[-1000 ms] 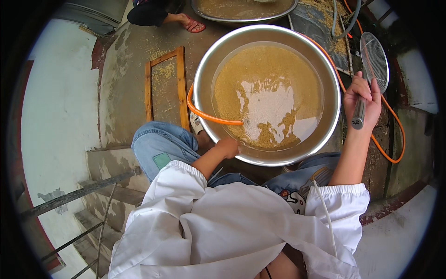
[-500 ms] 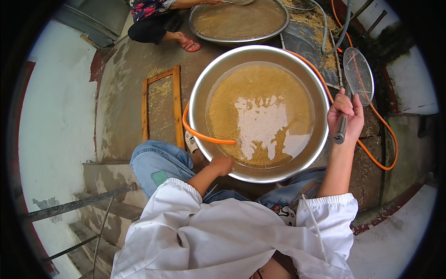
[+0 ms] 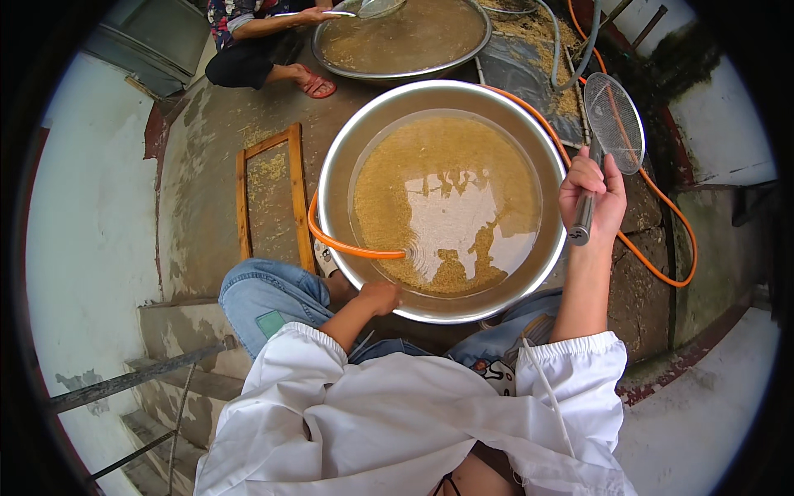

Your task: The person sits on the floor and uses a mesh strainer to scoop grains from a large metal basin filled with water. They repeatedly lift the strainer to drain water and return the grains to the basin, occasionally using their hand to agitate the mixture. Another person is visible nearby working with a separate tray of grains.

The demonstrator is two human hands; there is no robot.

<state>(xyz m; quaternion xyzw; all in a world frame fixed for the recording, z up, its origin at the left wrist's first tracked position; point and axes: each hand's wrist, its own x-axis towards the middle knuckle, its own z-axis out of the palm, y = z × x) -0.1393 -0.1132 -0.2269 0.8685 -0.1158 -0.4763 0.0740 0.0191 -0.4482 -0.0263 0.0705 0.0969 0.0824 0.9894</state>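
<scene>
Right hand (image 3: 592, 197) clamped on strainer (image 3: 613, 124) handle at 3 o'clock, left hand (image 3: 379, 297) seemingly curled on basin (image 3: 335, 178) rim at 7 o'clock, orange hose (image 3: 347, 245) draped in

Left of a wooden frame (image 3: 266, 202) on the wet concrete rise pale steps (image 3: 178, 347), while beyond it a crouching person (image 3: 248, 41) tends a second metal basin (image 3: 401, 41).
</scene>
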